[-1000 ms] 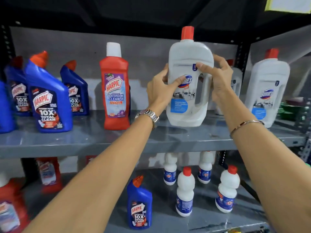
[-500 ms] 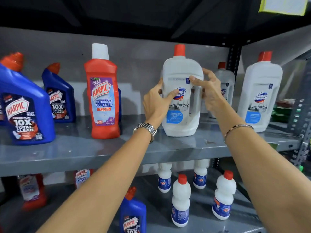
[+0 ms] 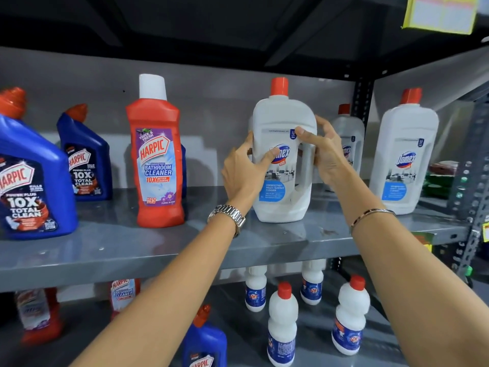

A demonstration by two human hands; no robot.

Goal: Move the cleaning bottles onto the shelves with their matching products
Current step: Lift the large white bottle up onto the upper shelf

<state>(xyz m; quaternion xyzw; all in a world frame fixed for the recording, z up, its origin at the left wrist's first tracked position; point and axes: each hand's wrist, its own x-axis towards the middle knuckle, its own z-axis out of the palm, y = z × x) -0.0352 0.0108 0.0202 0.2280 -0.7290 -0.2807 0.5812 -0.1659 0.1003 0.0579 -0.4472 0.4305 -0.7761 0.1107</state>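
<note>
A white Domex bottle [image 3: 284,115] with a red cap stands upright on the grey upper shelf [image 3: 158,250]. My left hand [image 3: 243,170] grips its left side, thumb across the label. My right hand [image 3: 328,154] holds the handle side, thumb on the front and fingers loosely curled behind. Two more white Domex bottles stand to the right, one at the back [image 3: 349,136] and one further right [image 3: 404,154]. A red Harpic bathroom cleaner [image 3: 156,160] stands left of my hands, and blue Harpic bottles [image 3: 29,186] fill the far left.
On the lower shelf stand several small white bottles with red caps [image 3: 281,321], a blue Harpic bottle [image 3: 206,343] and red Harpic bottles [image 3: 39,316]. A black upright post [image 3: 363,102] rises behind the Domex group. Green items [image 3: 439,181] lie at far right.
The Domex bottle came down from the air and now rests on the upper shelf. Both hands stayed on it, and the view moved closer.
</note>
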